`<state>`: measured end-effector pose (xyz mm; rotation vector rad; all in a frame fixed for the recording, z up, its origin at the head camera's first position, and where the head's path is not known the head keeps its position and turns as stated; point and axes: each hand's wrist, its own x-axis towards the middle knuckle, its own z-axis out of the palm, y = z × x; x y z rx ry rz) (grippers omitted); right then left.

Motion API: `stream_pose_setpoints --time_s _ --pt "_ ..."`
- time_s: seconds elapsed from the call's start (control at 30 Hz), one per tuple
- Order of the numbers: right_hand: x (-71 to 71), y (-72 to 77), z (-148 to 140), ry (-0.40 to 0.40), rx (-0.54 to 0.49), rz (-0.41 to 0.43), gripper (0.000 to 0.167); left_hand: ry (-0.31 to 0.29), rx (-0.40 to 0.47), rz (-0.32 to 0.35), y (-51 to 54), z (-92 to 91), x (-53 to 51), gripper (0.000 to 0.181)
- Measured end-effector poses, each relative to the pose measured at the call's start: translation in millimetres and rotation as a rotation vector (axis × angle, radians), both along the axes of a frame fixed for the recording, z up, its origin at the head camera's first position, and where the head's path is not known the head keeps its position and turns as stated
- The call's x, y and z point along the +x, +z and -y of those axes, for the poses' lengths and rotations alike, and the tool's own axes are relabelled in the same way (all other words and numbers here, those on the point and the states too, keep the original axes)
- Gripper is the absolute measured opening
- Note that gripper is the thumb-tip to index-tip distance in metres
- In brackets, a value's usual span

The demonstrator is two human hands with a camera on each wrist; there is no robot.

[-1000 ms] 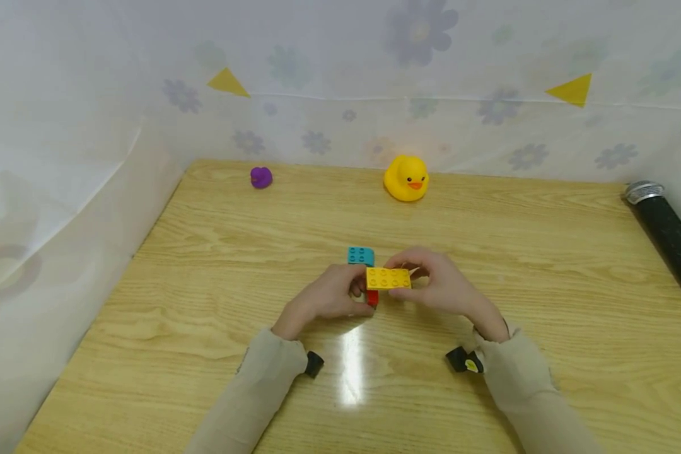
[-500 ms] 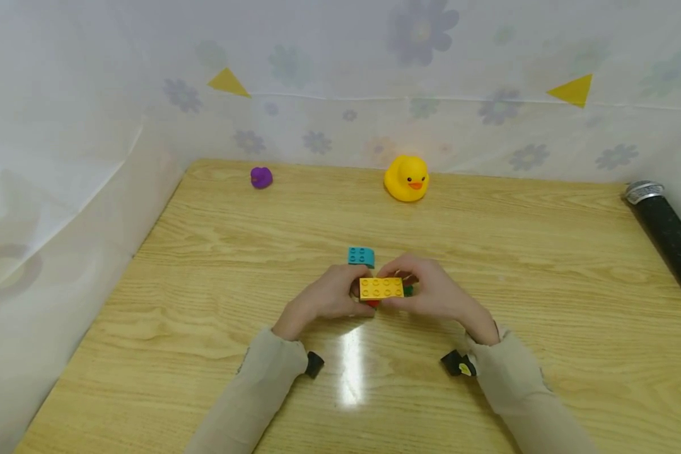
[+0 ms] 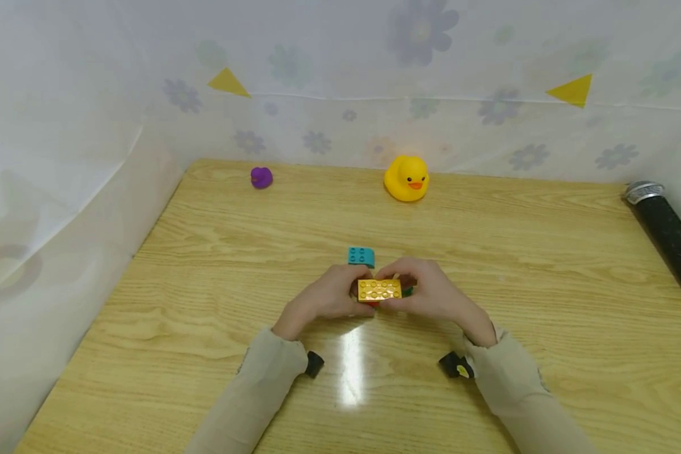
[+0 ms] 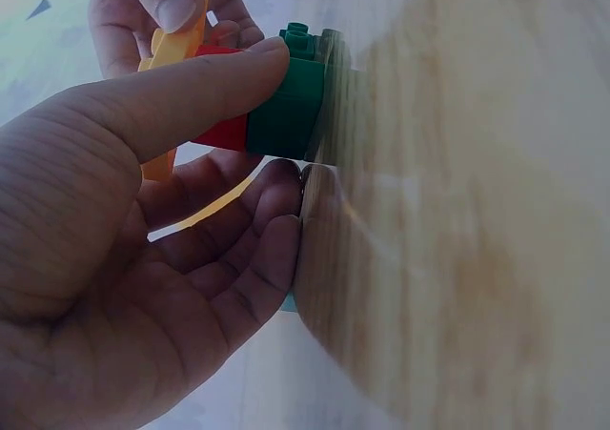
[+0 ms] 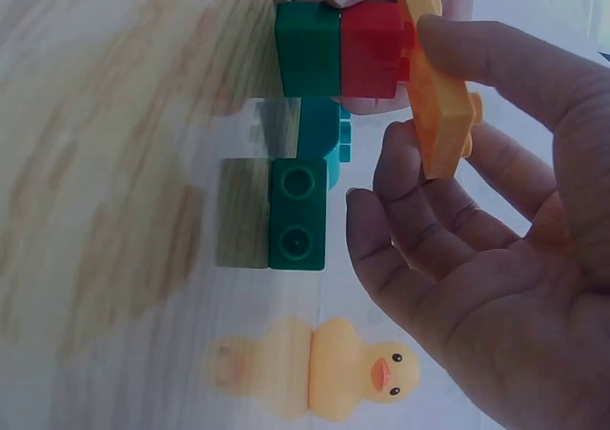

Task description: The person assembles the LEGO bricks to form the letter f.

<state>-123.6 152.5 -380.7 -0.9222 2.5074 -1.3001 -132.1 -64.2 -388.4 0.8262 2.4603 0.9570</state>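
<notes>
My left hand (image 3: 340, 291) holds a small stack, a red brick (image 5: 370, 51) on top of a green brick (image 5: 308, 51), with the thumb along its side in the left wrist view. A flat yellow building brick (image 3: 379, 291) with studs is pinched by my right hand (image 3: 431, 290). It sits over the red brick, touching it at one end and tilted in the right wrist view. Beside the stack, a second green brick (image 5: 297, 215) lies with two studs facing sideways. Just beyond my left fingers is a teal brick (image 3: 361, 256) with a rounded end.
A yellow rubber duck (image 3: 407, 179) and a small purple duck (image 3: 261, 178) stand along the back of the wooden table (image 3: 204, 252). At the right edge lies a black microphone (image 3: 666, 236). Flower-patterned white sheeting (image 3: 340, 63) rises behind and at the sides.
My right hand has brought the yellow brick left and toward me, over the red brick, and tilted it slightly in the last half second. My left hand stays in place.
</notes>
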Motion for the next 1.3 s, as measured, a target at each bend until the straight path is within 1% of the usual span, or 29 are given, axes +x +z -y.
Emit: stream_pose_setpoints --time_s 0.23,0.43,0.5,0.6,0.67,0.73,0.9,1.03,1.17,1.3 --pt "0.7 1.5 0 -0.007 0.014 -0.011 0.031 0.002 -0.012 -0.002 -2.0 -0.5 -0.9 0.038" --pt "1.0 -0.2 0 -0.012 0.016 -0.005 0.032 -0.008 -0.004 0.004 -0.4 0.0 -0.4 0.040" --pt "1.3 -0.3 0 -0.014 0.018 -0.012 0.032 -0.026 0.006 0.019 0.6 1.3 -0.7 0.042" --pt "1.6 0.0 1 -0.016 0.025 -0.022 0.033 -0.047 0.033 0.062 2.0 5.8 -2.1 0.046" --pt "1.6 0.0 1 -0.017 0.028 -0.019 0.033 -0.046 0.055 0.091 4.3 9.6 -2.8 0.048" --pt "1.5 0.2 1 -0.016 0.026 -0.013 0.034 -0.037 0.086 0.101 6.5 12.8 -3.5 0.045" --pt "1.6 0.4 1 -0.018 0.012 -0.017 0.034 -0.025 0.162 0.060 10.9 14.8 -4.5 0.032" --pt "1.4 -0.5 1 -0.013 0.008 -0.030 0.033 -0.016 0.186 0.039 12.5 13.7 -3.8 0.028" --pt "1.4 -0.4 1 -0.017 0.017 -0.022 0.033 -0.008 0.198 0.039 12.2 12.7 -3.1 0.027" --pt "1.7 0.1 1 -0.024 0.032 -0.018 0.033 0.005 0.195 0.066 11.5 12.4 -2.9 0.028"
